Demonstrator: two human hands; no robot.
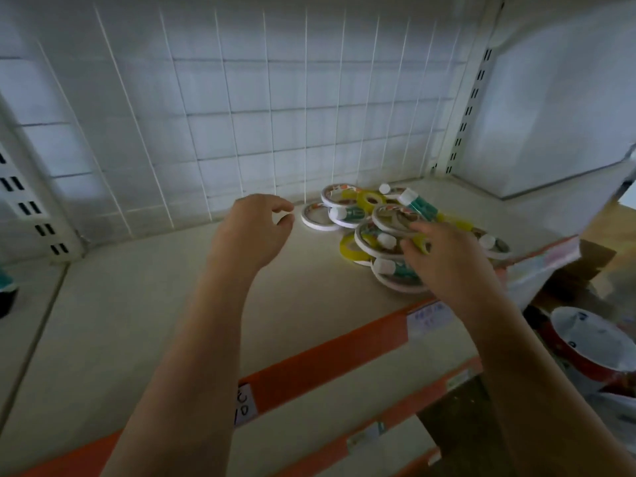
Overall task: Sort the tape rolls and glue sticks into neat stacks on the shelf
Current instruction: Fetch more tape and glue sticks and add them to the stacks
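Right hand [444, 259] grip narrow, fingertips on tape pile [389, 232]; hold unclear. Left hand [256, 228] loose, empty. Sorting barely begun; next: lift one roll clear.

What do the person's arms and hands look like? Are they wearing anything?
Both arms are bare all the way up to the bottom edge of the picture: no sleeves show. The left hand and the right hand have no gloves on. I can see no rings on the fingers, and no watch or bracelet on either wrist. The picture is a bit blurry, so very tiny things could be missed.
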